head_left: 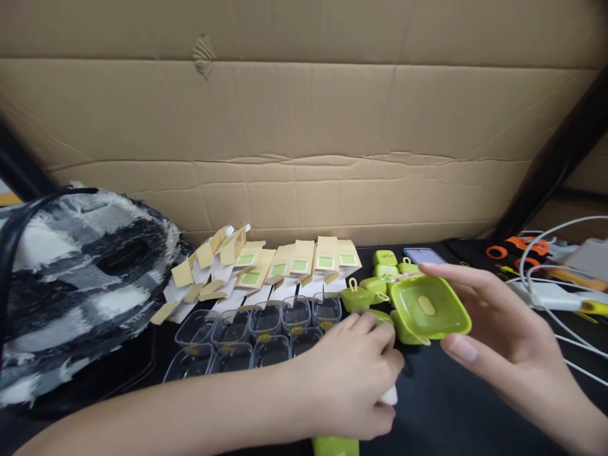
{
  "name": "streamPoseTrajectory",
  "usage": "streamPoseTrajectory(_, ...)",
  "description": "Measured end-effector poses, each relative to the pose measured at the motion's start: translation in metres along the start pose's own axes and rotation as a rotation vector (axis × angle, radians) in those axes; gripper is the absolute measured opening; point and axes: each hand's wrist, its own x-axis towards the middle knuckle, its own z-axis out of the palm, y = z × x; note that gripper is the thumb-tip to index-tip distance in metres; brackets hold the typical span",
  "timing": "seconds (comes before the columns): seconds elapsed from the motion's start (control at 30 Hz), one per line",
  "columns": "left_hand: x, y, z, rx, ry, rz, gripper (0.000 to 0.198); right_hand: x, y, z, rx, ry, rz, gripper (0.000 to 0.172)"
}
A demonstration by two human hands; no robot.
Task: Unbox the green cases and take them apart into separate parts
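Observation:
Between the thumb and fingers of my right hand (503, 329) is a green square lid (408, 304), tilted so its hollow inside faces me, with a pale oval mark in the middle. My left hand (358, 373) is closed, and a small white thing (389, 396) pokes out under its fingers; its kind is hidden. Just beyond both hands lie several more green lids (357, 297) with small pale loops. To the left stand rows of clear plastic containers (266, 322), partly covered by my left forearm. A green piece (335, 446) shows below my left wrist.
Folded cardboard sleeves (299, 265) with green windows line up behind the containers. A phone (424, 255) lies at the back. White cables (525, 263) and an orange toy car (517, 252) are at right, a shaggy checked bag (90, 272) at left. A cardboard wall (304, 114) closes the back.

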Motion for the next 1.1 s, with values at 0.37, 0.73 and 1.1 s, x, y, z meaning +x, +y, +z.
streamPoseTrajectory(0.37, -0.028, 0.006, -0.037, -0.520, 0.407, -0.370, 0.005, -0.013, 0.016, 0.028, -0.080, -0.003, 0.108, 0.044)
streamPoseTrajectory(0.73, -0.031, -0.007, -0.034, -0.577, 0.424, -0.323, 0.004, -0.017, 0.010, 0.044, 0.594, -0.044, 0.491, 0.027)
streamPoseTrajectory(1.1, -0.033, -0.011, -0.032, -0.495, 0.329, -0.304, 0.010, -0.009, 0.019, 0.044, 0.674, -0.148, 0.690, 0.020)
